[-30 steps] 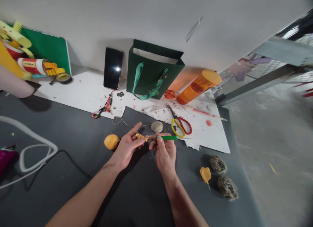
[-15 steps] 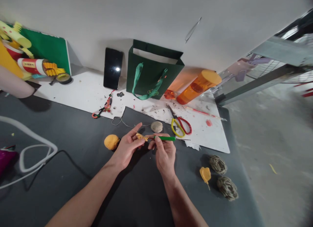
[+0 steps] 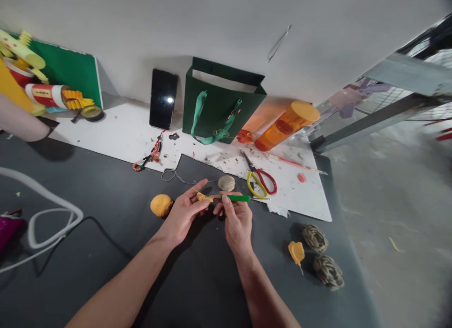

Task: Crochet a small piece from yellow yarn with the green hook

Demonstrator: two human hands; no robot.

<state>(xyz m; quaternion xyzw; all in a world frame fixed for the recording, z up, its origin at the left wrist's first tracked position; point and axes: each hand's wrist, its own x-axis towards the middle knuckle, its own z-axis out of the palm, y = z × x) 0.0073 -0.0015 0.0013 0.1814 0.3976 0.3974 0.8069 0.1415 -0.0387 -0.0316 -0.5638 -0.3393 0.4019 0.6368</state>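
Observation:
My left hand pinches a small yellow crocheted piece between thumb and fingers, its index finger stretched up with yarn over it. In my right hand is a crochet hook with a green handle, its tip at the yellow piece. A yellow yarn ball lies left of my left hand. Just beyond my hands sits a beige yarn ball with a thin loose strand. To the right lie a yellow crocheted piece and two grey-green yarn bundles.
Scissors lie on a white board. Behind stand a dark green paper bag, a phone and an orange cylinder. A beaded string lies near the phone. A white cable curls at left.
My right hand and the green-handled hook have shifted slightly left, toward the yellow piece. My left index fingertip has moved a little to the right.

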